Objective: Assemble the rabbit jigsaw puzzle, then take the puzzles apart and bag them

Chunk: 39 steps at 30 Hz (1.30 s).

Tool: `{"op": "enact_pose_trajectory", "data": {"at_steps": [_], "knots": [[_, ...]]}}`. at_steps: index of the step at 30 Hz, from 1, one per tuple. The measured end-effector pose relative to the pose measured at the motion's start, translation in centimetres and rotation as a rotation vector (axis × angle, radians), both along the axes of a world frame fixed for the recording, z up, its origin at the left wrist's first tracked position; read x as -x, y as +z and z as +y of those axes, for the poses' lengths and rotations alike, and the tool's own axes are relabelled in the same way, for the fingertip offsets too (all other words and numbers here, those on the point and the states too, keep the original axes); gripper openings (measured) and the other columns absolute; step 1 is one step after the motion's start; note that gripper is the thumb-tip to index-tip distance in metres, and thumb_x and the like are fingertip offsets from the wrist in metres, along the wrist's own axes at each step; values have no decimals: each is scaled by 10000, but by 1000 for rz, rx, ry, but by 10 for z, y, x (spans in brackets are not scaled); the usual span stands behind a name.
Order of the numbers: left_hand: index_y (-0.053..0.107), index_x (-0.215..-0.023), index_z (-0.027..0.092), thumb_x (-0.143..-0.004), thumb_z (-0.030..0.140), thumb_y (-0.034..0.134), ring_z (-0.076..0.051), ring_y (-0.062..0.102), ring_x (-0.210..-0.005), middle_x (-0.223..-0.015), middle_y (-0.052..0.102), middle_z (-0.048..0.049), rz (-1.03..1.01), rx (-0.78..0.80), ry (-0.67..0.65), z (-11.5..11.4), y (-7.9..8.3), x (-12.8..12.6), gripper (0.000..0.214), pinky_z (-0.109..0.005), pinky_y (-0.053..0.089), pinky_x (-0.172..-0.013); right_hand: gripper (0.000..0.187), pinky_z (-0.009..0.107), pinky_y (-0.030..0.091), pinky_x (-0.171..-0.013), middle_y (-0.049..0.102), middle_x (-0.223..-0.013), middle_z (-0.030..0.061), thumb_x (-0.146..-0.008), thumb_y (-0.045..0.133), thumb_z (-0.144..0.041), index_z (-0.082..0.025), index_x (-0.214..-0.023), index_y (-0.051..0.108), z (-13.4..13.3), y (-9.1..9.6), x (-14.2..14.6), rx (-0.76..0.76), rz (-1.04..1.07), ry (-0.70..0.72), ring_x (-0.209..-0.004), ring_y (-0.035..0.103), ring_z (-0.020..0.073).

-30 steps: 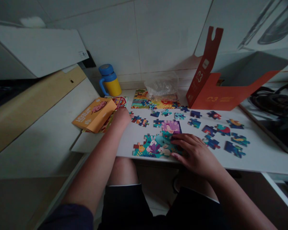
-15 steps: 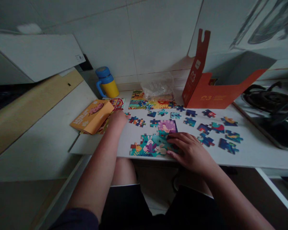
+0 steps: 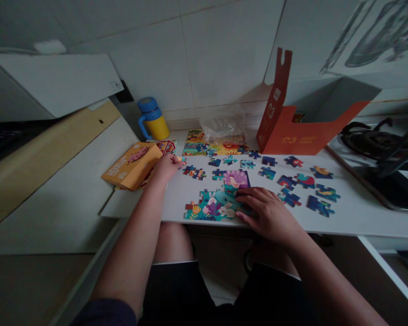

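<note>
My left hand [image 3: 168,166] is closed in a pinch beside the orange box, its fingertips on a small puzzle piece [image 3: 181,159], partly hidden by the fingers. My right hand [image 3: 267,209] lies palm down with fingers stretched out over the right side of a partly joined puzzle [image 3: 212,206], covering some of it. That puzzle shows rabbits and plants on teal, with a purple bird section [image 3: 236,179] above. Two joined pieces [image 3: 194,172] lie between my hands. Several loose blue puzzle pieces [image 3: 294,198] are scattered to the right of my right hand.
An orange box [image 3: 132,165] and a blue and yellow mug [image 3: 153,120] stand at the left. At the back, a clear plastic bag [image 3: 222,124] lies on a yellow puzzle picture [image 3: 192,147]. A red open carton [image 3: 299,133] and a stove [image 3: 391,167] are at the right.
My left hand has turned and drawn slightly left, and the piece at its fingertips shows more. My right hand has stayed in place on the puzzle. The view has shifted slightly.
</note>
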State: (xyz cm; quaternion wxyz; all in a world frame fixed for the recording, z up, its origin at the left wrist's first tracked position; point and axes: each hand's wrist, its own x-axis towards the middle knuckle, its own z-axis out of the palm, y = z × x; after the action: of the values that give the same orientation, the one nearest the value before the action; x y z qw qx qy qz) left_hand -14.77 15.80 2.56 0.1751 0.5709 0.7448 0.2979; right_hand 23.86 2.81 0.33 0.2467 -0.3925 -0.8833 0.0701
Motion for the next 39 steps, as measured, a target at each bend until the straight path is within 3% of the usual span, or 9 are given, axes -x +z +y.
{"op": "enact_pose_trajectory", "data": {"at_steps": [3,6,10,14,21,29,39], "knots": [[609,-920,217,-765,433,855,-217,738,-791,-822,765,-28,-313,-112,-47,-18,4,-3,362,-299,514,-746,330,552,555,-1073,704,-1427,100,-1026,671,-441,-269,-1305,709,0,-1,0,5,-15,-1,-1280,651,328],[631,-1013,201,-803,435,828,-190,722,-781,-836,759,-17,-506,-86,-255,-50,15,-10,371,-298,524,-767,338,548,550,-1076,703,-1428,97,-1030,667,-452,-267,-1311,701,0,-2,-1,8,-24,0,-1285,646,326],[670,-1046,199,-864,394,805,-177,727,-825,-897,753,-15,-480,43,-471,-94,21,-20,299,-292,533,-777,325,543,546,-1082,705,-1423,94,-1033,667,-440,-257,-1300,699,0,-2,-1,7,-24,4,-1289,642,321],[692,-1025,205,-896,348,777,-167,716,-827,-904,740,-12,-425,95,-498,-117,6,-22,210,-286,535,-760,309,534,544,-1081,701,-1431,90,-1037,664,-428,-265,-1297,700,0,-2,0,5,-21,6,-1284,647,317],[691,-1023,204,-888,314,762,-181,735,-835,-909,747,-25,-480,80,-460,-122,-11,-20,188,-309,563,-775,308,539,548,-1068,705,-1426,97,-1022,675,-415,-276,-1295,708,1,-5,-1,-5,-17,5,-1273,658,328],[703,-1018,203,-866,308,752,-192,741,-845,-914,758,-37,-443,78,-457,-121,-9,-26,192,-321,588,-777,298,527,550,-1067,710,-1415,99,-1027,662,-408,-268,-1287,703,1,-3,0,-10,-11,7,-1276,654,320],[737,-1030,220,-874,344,797,-191,721,-812,-1013,738,-59,-146,45,-458,-125,-3,-31,208,-301,584,-682,297,545,560,-1057,714,-1416,89,-1012,679,-387,-289,-1290,714,1,-4,0,13,-4,-1,-1265,664,324]]}}
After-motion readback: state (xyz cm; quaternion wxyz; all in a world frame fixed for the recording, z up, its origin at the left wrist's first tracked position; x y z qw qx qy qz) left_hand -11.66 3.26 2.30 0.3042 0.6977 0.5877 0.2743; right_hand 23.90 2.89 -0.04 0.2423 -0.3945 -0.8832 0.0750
